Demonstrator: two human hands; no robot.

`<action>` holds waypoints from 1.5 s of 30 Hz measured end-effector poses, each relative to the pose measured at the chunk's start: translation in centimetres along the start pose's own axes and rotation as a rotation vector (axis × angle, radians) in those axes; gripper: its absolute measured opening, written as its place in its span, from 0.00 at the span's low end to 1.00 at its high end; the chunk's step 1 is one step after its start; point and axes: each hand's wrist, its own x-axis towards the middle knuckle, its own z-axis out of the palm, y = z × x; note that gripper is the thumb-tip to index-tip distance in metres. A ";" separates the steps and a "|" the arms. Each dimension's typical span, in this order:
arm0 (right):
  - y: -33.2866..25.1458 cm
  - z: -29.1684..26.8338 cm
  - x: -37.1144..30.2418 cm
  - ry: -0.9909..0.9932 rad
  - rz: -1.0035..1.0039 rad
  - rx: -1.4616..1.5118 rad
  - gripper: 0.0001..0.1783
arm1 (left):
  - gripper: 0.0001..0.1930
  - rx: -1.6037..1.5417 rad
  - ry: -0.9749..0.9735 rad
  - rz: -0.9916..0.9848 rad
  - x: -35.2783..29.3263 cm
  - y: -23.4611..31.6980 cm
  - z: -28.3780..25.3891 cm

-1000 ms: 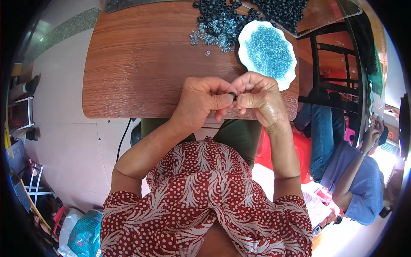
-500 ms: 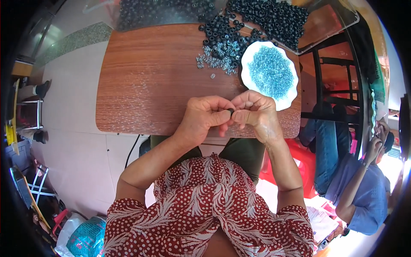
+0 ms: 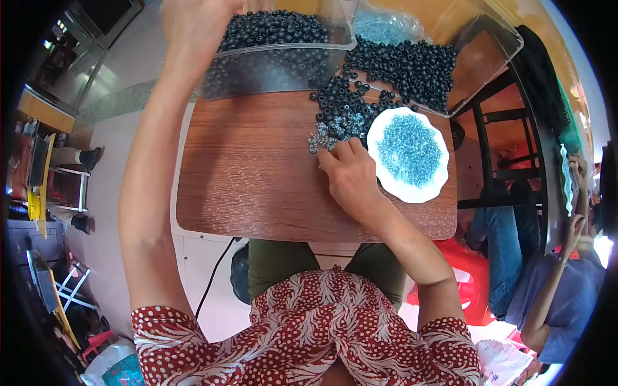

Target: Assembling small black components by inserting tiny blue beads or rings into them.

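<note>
My left hand [image 3: 198,22] is raised at the upper left, beside a clear plastic bin [image 3: 270,80] holding many round black pieces with holes [image 3: 277,31]. Its fingers run out of the top of the picture, so their grip is hidden. Over the table, my right hand [image 3: 353,177] reaches down to a scatter of small clear pieces [image 3: 320,140], its fingertips bent together among them. Whatever lies between those fingertips is too small to make out. Just right of this hand stands a white scalloped dish [image 3: 421,193] heaped with tiny clear bluish pieces [image 3: 409,149].
Loose black pieces [image 3: 338,96] spill from a second clear bin [image 3: 479,77] lying open at the back right. A clear plastic bag [image 3: 386,27] sits behind it. The brown wooden table [image 3: 257,167] ends before my lap. At the right sits another person [image 3: 553,302], near a red stool [image 3: 468,283].
Both hands were together at the table's front edge around a small black piece. Now they are apart: the left has gone up to the far left, the right forward to the clear pieces.
</note>
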 end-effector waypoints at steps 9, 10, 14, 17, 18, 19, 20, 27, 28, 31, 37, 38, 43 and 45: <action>1.5 1.2 -0.2 0.008 0.024 0.072 0.06 | 0.10 0.157 0.193 0.816 -4.2 -1.2 3.8; 1.6 1.1 -0.3 0.005 0.033 0.073 0.06 | 0.11 0.078 -0.006 0.693 -6.9 -0.8 4.7; 1.1 -0.3 -0.3 0.056 0.066 0.217 0.09 | 0.12 0.043 -0.376 0.329 -13.0 -3.1 8.6; 0.7 -0.9 -0.8 0.069 0.083 0.286 0.10 | 0.12 0.234 -0.491 0.356 -13.8 -4.8 10.5; 0.6 -1.0 -0.9 0.056 0.093 0.313 0.10 | 0.10 0.277 -0.513 0.339 -13.9 -5.3 10.8; 0.6 -1.2 -1.2 0.059 0.096 0.308 0.10 | 0.09 0.319 -0.530 0.330 -13.9 -5.2 11.1; 0.5 -1.3 -1.5 0.060 0.095 0.323 0.09 | 0.09 0.315 -0.530 0.335 -14.0 -5.4 11.4; 0.2 -2.8 -2.2 0.090 0.183 0.385 0.08 | 0.05 0.324 -0.564 0.324 -15.0 -5.5 9.6; 0.2 -2.9 -2.3 0.091 0.185 0.385 0.08 | 0.04 0.302 -0.534 0.314 -15.1 -5.3 9.0; 0.4 -3.2 -2.8 0.129 0.297 0.491 0.07 | 0.04 -0.276 -0.661 -0.441 -15.2 -4.1 6.8; -0.2 -3.4 -3.2 0.073 0.536 0.838 0.05 | 0.07 -0.970 -0.632 -0.950 -16.8 -1.5 3.6; -0.4 -3.7 -3.0 0.052 0.559 0.851 0.05 | 0.07 -1.049 -0.594 -1.009 -17.2 -1.1 3.5; -1.4 -4.1 -2.7 0.107 0.598 0.904 0.05 | 0.10 -1.265 -0.577 -1.084 -18.9 0.4 2.5; -2.0 -4.6 -2.3 0.168 0.709 1.016 0.05 | 0.11 -1.336 -0.590 -1.087 -19.7 1.1 2.1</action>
